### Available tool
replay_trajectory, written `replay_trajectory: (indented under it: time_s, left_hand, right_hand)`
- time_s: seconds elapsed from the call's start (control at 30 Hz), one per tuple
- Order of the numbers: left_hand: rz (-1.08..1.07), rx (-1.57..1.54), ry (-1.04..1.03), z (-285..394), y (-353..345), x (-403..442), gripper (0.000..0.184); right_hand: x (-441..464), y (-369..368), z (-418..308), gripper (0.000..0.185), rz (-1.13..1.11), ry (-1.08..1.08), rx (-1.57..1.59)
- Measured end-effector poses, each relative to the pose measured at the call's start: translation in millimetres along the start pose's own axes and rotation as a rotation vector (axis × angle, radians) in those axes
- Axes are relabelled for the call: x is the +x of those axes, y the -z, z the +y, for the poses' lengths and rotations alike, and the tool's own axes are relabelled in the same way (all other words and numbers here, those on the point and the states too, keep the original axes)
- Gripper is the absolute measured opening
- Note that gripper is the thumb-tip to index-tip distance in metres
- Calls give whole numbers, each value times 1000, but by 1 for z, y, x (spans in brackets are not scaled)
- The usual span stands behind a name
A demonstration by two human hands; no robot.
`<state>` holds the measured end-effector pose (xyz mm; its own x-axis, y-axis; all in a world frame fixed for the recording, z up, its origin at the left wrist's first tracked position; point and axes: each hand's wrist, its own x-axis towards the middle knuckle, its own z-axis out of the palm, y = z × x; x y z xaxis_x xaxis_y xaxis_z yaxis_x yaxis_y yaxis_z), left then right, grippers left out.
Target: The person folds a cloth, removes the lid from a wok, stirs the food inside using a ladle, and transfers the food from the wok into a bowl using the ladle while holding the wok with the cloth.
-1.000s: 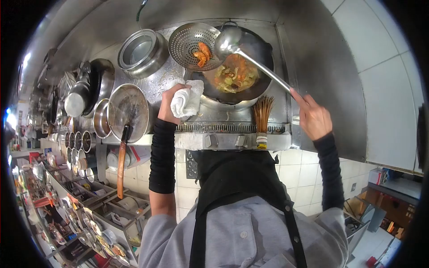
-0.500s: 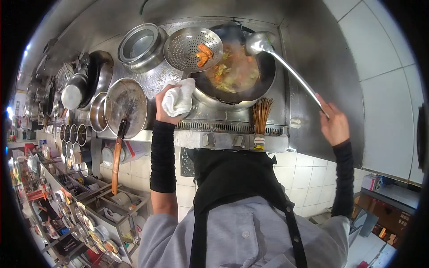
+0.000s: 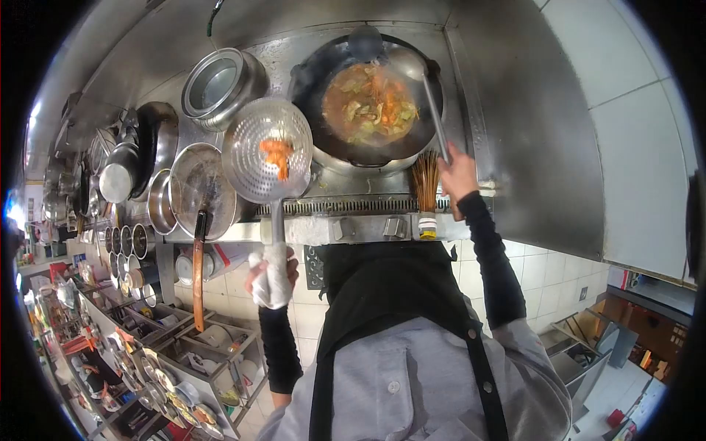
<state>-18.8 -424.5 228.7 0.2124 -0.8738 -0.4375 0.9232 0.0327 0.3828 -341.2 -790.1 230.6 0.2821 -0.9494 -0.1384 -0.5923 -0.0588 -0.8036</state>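
Observation:
My left hand [image 3: 291,270] is closed on a folded white cloth [image 3: 272,285] wrapped around the handle of a perforated skimmer [image 3: 246,165]. A few orange-red food pieces [image 3: 276,156] lie in the skimmer's bowl, left of the wok. My right hand [image 3: 460,176] grips the end of a metal ladle [image 3: 434,110]. The ladle's bowl is inside the dark wok [image 3: 309,110], by its far right wall. Vegetables in reddish broth [image 3: 368,110] fill the wok's middle, with some steam above.
A bamboo wok brush [image 3: 425,184] stands at the stove's front edge beside my right hand. Lidless metal pots [image 3: 254,77] sit at back left. A mesh strainer [image 3: 184,184] with a wooden handle rests on a bowl. A steel wall [image 3: 529,147] bounds the right side.
My left hand has drawn the skimmer away from the wok, left and toward my body. My right hand has moved left, bringing the ladle's bowl inside the wok.

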Motion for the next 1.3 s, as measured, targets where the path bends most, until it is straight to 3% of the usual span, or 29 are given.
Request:
replay_trajectory:
  time_s: [0.13,0.23,0.27,0.37,0.43,0.5,0.57,0.63,0.67,0.7,0.73,0.77,0.8,0.87,0.93,0.97,1.07,1.23,1.3]
  left_hand:
    - [62,60,-32,-37,23,-19,58]
    - [173,29,-38,-55,37,-17,59]
    - [81,-39,-22,-59,54,-12,61]
    - [158,-117,-46,-67,100,6,63]
    - [168,-63,-46,-62,117,18,64]
    - [288,-33,-32,-58,119,24,63]
    - [239,28,12,-52,158,34,64]
    - [246,58,37,-44,173,39,65]
    - [141,84,72,-33,172,41,59]
    - [254,227,66,-28,173,44,56]
    - [370,369,61,-27,174,45,54]
    - [483,511,55,-25,176,46,51]
    - [470,533,2,-22,180,47,51]
    - [442,509,-195,-17,133,39,55]
    - [416,454,-322,-8,63,21,61]
    - [327,406,-287,-3,61,14,62]
    - [221,318,-218,-11,-19,6,64]
    - [67,191,74,-40,-94,21,64]
    - [224,395,24,-54,-113,31,60]
  right_hand:
    - [-12,-20,-7,46,-278,-161,181]
    - [-32,-4,-14,46,-253,-87,293]
    - [-32,-1,-20,44,-203,-93,256]
    - [27,-12,17,44,148,467,-273]
    - [78,-24,38,42,320,722,-379]
    - [71,-19,-18,33,-59,57,2]
    - [89,-37,-2,47,-217,-124,255]
    - [89,-54,17,48,-350,-130,309]
    - [78,-52,14,49,-399,-84,206]
    - [58,-46,6,49,-450,-40,101]
    - [33,-34,-18,46,-383,86,-112]
    - [31,-39,12,51,-257,476,-306]
    - [12,-19,-2,52,-349,371,-289]
    - [-19,6,0,52,-258,514,-231]
    - [-44,26,-1,50,-147,379,-235]
    - [-50,32,1,50,-82,343,-284]
    - [-63,56,-39,50,-127,-123,-77]
    - [-77,63,-42,53,-124,-148,178]
    - [-83,58,-42,52,-115,-184,225]
